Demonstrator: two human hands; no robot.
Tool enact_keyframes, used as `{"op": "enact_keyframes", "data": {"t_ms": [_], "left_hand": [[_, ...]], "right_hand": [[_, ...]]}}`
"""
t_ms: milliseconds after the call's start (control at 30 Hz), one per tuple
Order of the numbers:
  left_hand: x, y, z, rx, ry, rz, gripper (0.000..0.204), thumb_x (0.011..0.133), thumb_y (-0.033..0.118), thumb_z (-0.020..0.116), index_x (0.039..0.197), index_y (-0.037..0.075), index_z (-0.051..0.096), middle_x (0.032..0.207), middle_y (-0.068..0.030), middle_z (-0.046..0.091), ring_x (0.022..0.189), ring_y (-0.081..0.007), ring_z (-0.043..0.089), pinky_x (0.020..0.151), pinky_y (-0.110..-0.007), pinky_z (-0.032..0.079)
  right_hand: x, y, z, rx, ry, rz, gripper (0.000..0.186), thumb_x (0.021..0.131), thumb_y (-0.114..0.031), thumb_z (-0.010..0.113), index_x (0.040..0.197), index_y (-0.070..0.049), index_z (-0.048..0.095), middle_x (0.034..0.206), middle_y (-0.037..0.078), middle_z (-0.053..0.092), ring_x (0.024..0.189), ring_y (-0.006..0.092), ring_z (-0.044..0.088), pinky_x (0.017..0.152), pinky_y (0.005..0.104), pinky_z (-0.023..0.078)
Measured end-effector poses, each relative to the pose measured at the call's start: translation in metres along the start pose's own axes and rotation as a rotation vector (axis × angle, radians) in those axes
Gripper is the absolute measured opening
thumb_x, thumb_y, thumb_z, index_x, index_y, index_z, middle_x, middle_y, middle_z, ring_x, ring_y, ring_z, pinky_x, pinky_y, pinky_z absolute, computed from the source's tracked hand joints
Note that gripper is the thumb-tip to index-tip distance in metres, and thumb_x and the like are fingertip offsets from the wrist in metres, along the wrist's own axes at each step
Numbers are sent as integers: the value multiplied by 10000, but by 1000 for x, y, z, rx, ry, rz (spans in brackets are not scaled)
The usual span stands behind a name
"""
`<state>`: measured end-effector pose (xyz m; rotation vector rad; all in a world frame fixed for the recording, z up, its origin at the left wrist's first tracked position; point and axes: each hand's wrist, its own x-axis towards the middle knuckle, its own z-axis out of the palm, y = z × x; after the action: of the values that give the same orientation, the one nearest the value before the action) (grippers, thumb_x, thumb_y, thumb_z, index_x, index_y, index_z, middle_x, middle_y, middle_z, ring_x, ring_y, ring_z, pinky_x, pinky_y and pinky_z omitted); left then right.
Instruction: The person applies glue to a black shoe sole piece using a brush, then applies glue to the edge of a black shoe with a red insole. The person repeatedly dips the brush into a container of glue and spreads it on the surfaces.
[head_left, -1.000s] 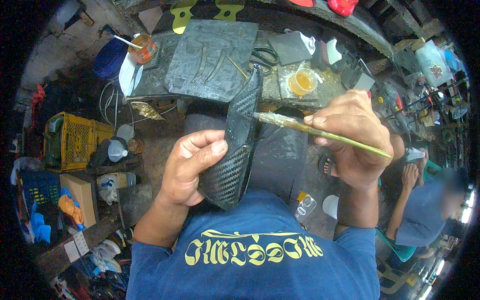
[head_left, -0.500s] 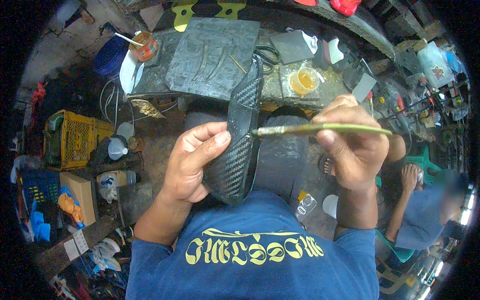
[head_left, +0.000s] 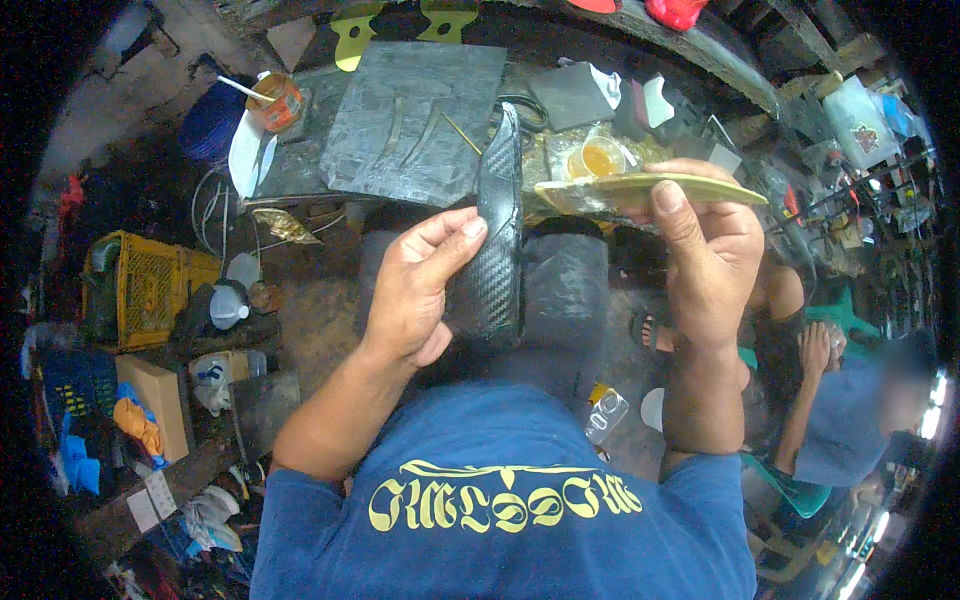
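Observation:
My left hand [head_left: 412, 285] pinches the edge of a long black piece with a carbon-weave pattern [head_left: 497, 265] between thumb and fingers. The piece stands lengthwise in front of me, its narrow pointed end toward the bench. In my right hand [head_left: 715, 245] is a flat yellow-green stick [head_left: 600, 190], gripped between thumb and fingers. Its pale, coated tip points left, a little apart from the black piece. Just behind the stick sits a clear plastic cup of amber liquid [head_left: 598, 158], partly covered by it.
A large dark sheet with curved strips [head_left: 415, 115] lies on the bench. At its left stands an orange-labelled jar [head_left: 277, 103] with a white stick. Scissors [head_left: 535, 108] lie behind the black piece. A yellow crate [head_left: 150, 290] stands left; another person [head_left: 850, 430] sits right.
The stick has come away from the black piece's edge and moved up toward the cup, turning to show its broad side. My left hand has shifted the black piece slightly away and turned it.

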<state>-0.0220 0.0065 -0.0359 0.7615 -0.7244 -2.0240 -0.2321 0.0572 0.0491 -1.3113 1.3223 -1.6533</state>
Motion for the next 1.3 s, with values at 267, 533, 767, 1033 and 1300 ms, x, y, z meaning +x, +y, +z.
{"op": "enact_keyframes", "data": {"t_ms": [267, 533, 767, 1033, 1300], "left_hand": [[0, 12, 7, -133, -71, -2, 213, 982, 103, 573, 1151, -13, 627, 1047, -74, 697, 918, -129, 668, 842, -288, 538], [-5, 30, 1, 21, 19, 209, 246, 981, 91, 572, 1185, -41, 610, 1088, -116, 699, 938, -149, 677, 841, -291, 541], [1, 52, -9, -18, -85, 265, 251, 986, 122, 567, 1200, -3, 608, 1115, -96, 694, 968, -161, 677, 861, -309, 545], [9, 68, -34, -91, 40, 252, 253, 991, 130, 565, 1212, 13, 603, 1159, -78, 674, 1012, -172, 662, 900, -325, 533], [-3, 66, -22, 240, 4, 341, 333, 905, 55, 661, 1226, -10, 600, 1120, -88, 669, 1009, -164, 647, 903, -323, 517]], "right_hand": [[0, 1, -6, 35, 42, -83, 245, 920, -166, 698, 1072, 20, 651, 983, 93, 696, 863, 168, 666, 807, 311, 552], [2, 16, -17, -55, 184, -216, 250, 925, -213, 694, 1037, 11, 683, 925, 82, 704, 828, 143, 651, 795, 282, 510], [49, 77, -63, -528, 337, -57, 277, 946, -230, 663, 1062, 19, 696, 968, 93, 718, 902, 159, 653, 850, 291, 500], [53, 108, -85, -629, 201, -209, 278, 958, -230, 637, 1051, 25, 693, 964, 105, 722, 912, 180, 658, 850, 310, 502], [65, 117, -75, -1038, 72, -100, 214, 934, -207, 645, 1070, -49, 693, 940, 166, 716, 900, 270, 694, 811, 361, 507]]}}
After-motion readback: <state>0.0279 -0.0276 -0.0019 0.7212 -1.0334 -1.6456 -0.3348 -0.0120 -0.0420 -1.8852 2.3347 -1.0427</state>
